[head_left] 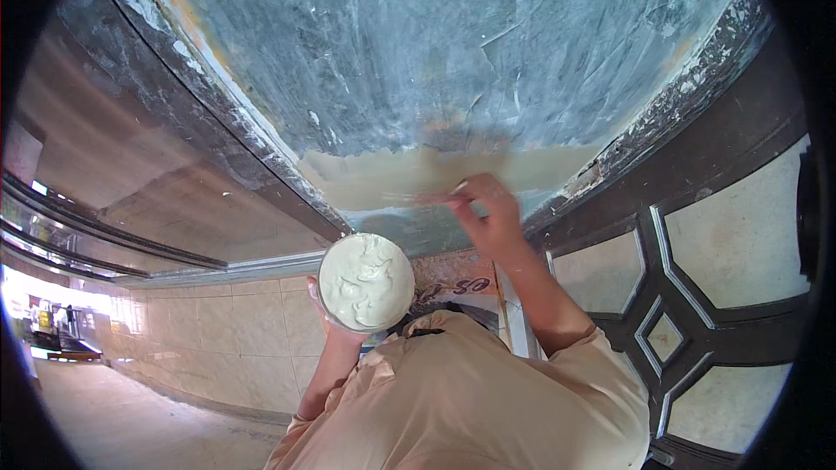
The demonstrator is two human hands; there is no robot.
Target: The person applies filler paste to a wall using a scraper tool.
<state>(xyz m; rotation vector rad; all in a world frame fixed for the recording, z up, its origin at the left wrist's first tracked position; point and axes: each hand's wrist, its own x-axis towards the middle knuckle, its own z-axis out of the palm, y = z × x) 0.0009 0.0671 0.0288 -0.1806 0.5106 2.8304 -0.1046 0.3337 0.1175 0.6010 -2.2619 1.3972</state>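
My left hand (pixel 326 315) is closed around the side of a round tub (pixel 321 296) of white putty (pixel 370 283), held in front of my body. The putty's top is heaped and swirled. My right hand (pixel 493 211) grips a putty knife (pixel 427 198), its thin blade smeared by motion and only partly clear. That blade is at the lower part of a blue-grey panel (pixel 418 61), over a smooth beige band of putty (pixel 549 170). Below the band, a pale bluish strip of the panel shows.
Dark frame strips with chipped white patches border the panel on the left (pixel 226 113) and right (pixel 644 130). A dark door with pale panes (pixel 731 244) stands close on my right. Left are a brown glossy surface (pixel 165 183) and a beige tiled wall (pixel 235 331).
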